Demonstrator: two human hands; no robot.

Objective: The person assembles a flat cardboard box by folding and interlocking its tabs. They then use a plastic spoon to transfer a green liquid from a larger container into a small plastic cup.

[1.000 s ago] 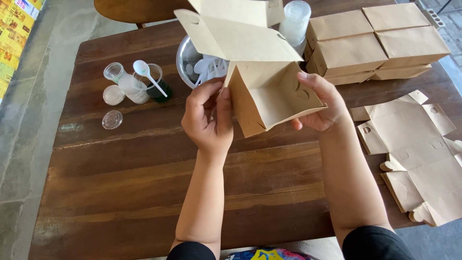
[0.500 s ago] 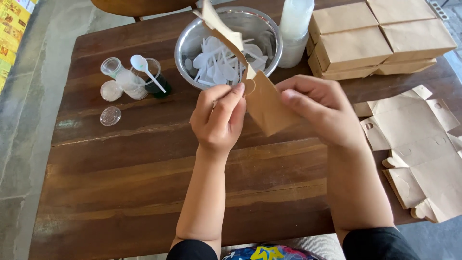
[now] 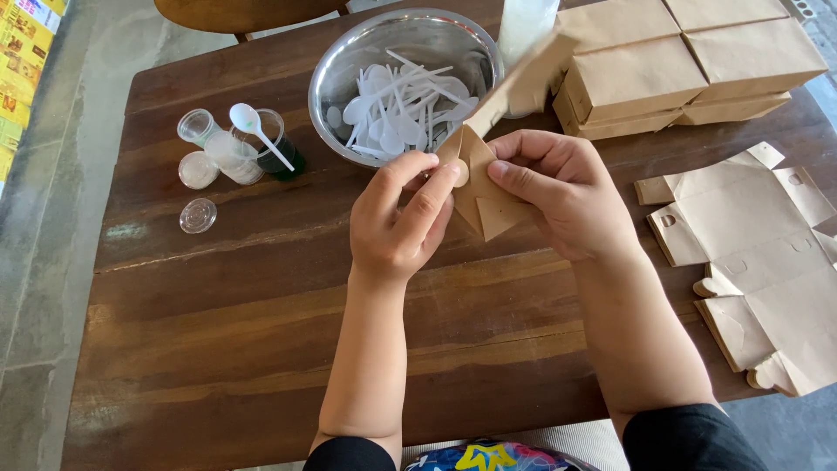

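Observation:
A brown cardboard box (image 3: 491, 166), seen edge-on and partly folded, is held over the wooden table (image 3: 218, 331) between both hands. My left hand (image 3: 397, 222) pinches its near corner with thumb and fingers. My right hand (image 3: 562, 187) grips the box from the right, thumb pressed on a flap. One long flap sticks up toward the back, over the metal bowl (image 3: 349, 65) of white plastic spoons (image 3: 392, 105).
Finished closed brown boxes (image 3: 680, 65) are stacked at the back right. Flat unfolded box blanks (image 3: 758, 262) lie at the right edge. Small plastic cups, a lid (image 3: 198, 215) and a spoon in a dark cup (image 3: 270, 148) stand at the left. A white cup stack (image 3: 523, 26) sits behind the bowl.
The box was open and upright a second ago; it has since been turned and folded nearly flat. Both hands moved lower and closer together on its corner.

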